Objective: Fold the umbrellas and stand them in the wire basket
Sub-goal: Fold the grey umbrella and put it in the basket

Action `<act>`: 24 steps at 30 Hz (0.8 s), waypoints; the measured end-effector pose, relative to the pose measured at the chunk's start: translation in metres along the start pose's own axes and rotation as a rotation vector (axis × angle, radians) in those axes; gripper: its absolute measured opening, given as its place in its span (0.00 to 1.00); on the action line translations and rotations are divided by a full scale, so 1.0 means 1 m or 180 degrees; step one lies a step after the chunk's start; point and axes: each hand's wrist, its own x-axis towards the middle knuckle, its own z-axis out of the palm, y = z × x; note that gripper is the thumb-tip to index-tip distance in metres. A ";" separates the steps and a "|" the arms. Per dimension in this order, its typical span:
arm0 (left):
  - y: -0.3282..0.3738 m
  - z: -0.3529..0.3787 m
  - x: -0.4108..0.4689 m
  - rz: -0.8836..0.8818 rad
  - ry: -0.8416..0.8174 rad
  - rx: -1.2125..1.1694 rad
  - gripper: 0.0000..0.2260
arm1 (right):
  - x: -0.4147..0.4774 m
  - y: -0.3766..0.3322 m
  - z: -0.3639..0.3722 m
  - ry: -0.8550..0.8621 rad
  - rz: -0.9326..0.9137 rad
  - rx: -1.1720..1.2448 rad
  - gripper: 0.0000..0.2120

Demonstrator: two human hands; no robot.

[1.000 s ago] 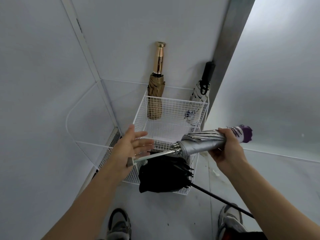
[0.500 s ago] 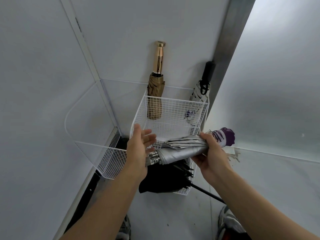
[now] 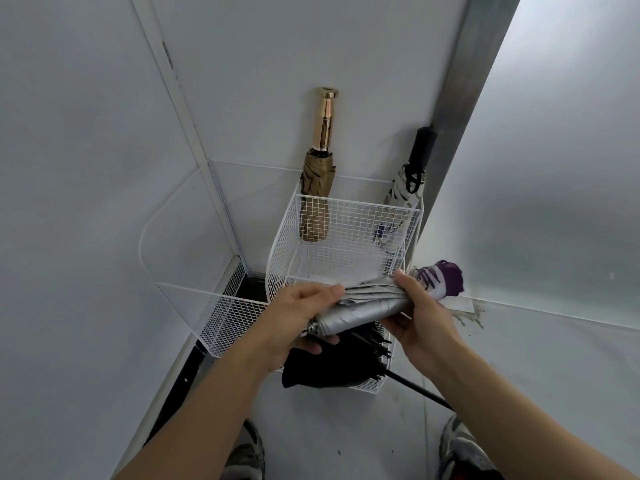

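Observation:
I hold a collapsed silver umbrella [image 3: 367, 304] with a purple handle end crosswise above the near rim of the white wire basket [image 3: 349, 216]. My left hand [image 3: 298, 318] grips its tip end, fingers wrapped over the folds. My right hand [image 3: 420, 313] grips the canopy near the purple handle. In the basket's far corners stand a tan umbrella [image 3: 317, 188] with a gold handle and a white patterned umbrella [image 3: 405, 188] with a black handle. A black umbrella [image 3: 332, 365] lies under my hands at the basket's front, its shaft running toward the lower right.
White walls close in on the left, back and right, with a metal post [image 3: 460, 74] in the right corner. The basket's mirror image shows in the glossy left wall. My shoes [image 3: 460, 452] stand on the white floor below.
The silver umbrella's shaft has been pushed in and the umbrella shortened. My left hand moved from the open palm at the tip onto the canopy and now grips it. Both hands came closer together.

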 end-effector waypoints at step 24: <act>0.001 -0.059 0.000 0.1285 0.0925 0.1029 0.10 | 0.011 0.032 -0.011 -0.1022 -0.1579 -0.5347 0.16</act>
